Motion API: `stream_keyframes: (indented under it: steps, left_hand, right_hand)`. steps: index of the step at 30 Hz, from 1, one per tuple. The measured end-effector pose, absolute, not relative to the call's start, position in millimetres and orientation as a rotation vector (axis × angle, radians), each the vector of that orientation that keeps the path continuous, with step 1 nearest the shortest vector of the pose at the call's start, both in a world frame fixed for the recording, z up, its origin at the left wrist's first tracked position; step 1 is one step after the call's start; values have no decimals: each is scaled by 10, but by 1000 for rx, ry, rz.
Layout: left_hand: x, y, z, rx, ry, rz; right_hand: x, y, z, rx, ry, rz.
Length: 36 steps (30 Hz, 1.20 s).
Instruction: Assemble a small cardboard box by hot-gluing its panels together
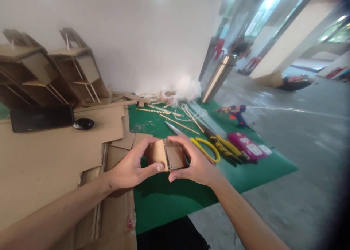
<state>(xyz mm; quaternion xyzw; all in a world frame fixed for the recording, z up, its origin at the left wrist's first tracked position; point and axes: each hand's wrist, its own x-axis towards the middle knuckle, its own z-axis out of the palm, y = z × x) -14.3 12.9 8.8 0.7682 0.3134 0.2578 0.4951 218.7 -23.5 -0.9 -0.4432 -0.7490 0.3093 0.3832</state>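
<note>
Between my two hands is a small cardboard box (176, 155), raised a little over the green tabletop (175, 202). My left hand (138, 164) grips its left side, thumb across the near face. On the right side, my right hand (195, 160) holds it with fingers over the top and thumb below. A dark seam runs down the box where two panels meet. Just beyond my right hand lie scissors with yellow handles (209, 151), partly hidden by that hand, and black-and-yellow pliers (225, 148).
Cardboard sheets (49, 159) cover the left side, with a phone (42, 118) and a mouse (83, 124) on them. Cardboard shelf models (79, 71) stand behind. Farther right are a steel bottle (220, 77), glue gun (236, 113), magenta device (248, 146), string (191, 113) and sticks (179, 123).
</note>
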Motion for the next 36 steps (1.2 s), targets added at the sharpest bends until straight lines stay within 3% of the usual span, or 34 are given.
stream_keyframes:
  steps: [36]
  left_hand:
    - [-128, 112, 109, 1939, 844, 637]
  right_hand:
    - [2184, -234, -21, -1124, -1928, 744]
